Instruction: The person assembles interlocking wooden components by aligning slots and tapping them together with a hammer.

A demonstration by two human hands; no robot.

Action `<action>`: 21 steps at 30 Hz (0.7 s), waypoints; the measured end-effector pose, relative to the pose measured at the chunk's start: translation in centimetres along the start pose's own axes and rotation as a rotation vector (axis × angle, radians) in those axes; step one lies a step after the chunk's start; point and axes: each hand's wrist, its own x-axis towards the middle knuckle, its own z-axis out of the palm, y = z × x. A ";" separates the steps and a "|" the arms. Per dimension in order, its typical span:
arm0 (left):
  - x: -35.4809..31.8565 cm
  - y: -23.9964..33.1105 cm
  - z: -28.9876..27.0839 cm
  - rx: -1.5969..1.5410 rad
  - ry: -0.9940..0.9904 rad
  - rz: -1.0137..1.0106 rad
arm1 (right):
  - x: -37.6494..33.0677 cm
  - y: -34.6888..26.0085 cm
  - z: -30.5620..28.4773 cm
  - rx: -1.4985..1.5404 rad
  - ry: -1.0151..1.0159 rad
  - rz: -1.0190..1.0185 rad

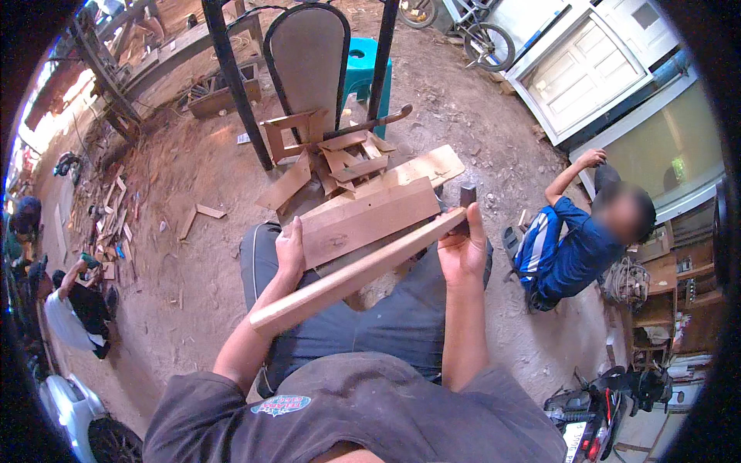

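Note:
My left hand (290,251) is closed on the left end of a flat brown wooden board (370,220), its thumb on the upper face. My right hand (461,251) grips a hammer close to its dark head (468,196). The hammer's long pale wooden handle (355,270) slants down to the left, above my lap and left forearm. Beyond the board lies a paler plank (421,170), partly covered by it. Several mitred wood pieces (347,162) are heaped on a dark-framed chair (306,58) in front of me.
A teal plastic stool (363,65) stands behind the chair. To the right a person in blue (579,247) crouches near white panelled doors (579,69). On the left another person (73,312) holds a green tool beside scattered offcuts (116,208). A motorcycle (594,417) is at lower right.

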 end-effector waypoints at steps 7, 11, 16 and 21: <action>0.2 -0.4 -0.2 0.124 0.057 0.054 | 1.6 -2.4 -2.5 0.176 0.080 0.068; -1.8 1.5 1.1 0.215 0.090 0.064 | 2.4 -2.2 -5.2 0.319 0.238 0.235; -1.3 1.2 1.2 0.092 0.072 0.035 | -0.5 2.9 -6.4 0.168 0.204 0.569; -1.5 1.3 0.8 0.219 0.123 0.042 | -5.8 5.2 -1.8 0.129 0.174 0.745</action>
